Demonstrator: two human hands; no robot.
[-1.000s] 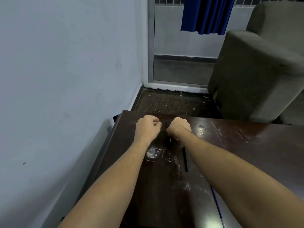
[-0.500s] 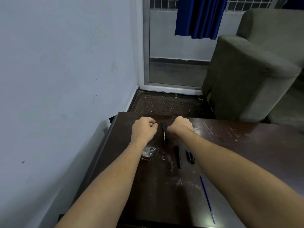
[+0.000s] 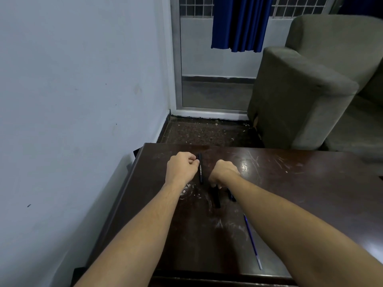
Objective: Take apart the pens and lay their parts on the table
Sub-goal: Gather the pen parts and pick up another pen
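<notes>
My left hand [image 3: 182, 168] pinches a black pen barrel [image 3: 200, 170], which points away from me just above the dark wooden table [image 3: 300, 193]. My right hand [image 3: 224, 172] is apart from that barrel. Its fingers curl down onto the far end of a second black pen part [image 3: 216, 197] lying on the table. A short dark piece [image 3: 231, 196] lies just right of it, half hidden by my right forearm. A thin blue refill [image 3: 251, 241] lies nearer to me, by the front edge.
A pale wall runs close along the table's left side. Beyond the far edge are a dirty floor, a glass door with a blue curtain [image 3: 238, 23] and a grey armchair [image 3: 300, 90]. The tabletop is scratched and dusty.
My right hand has let go of the barrel and come back toward me onto the black part on the table. The left hand keeps the barrel. The view has tilted up a little.
</notes>
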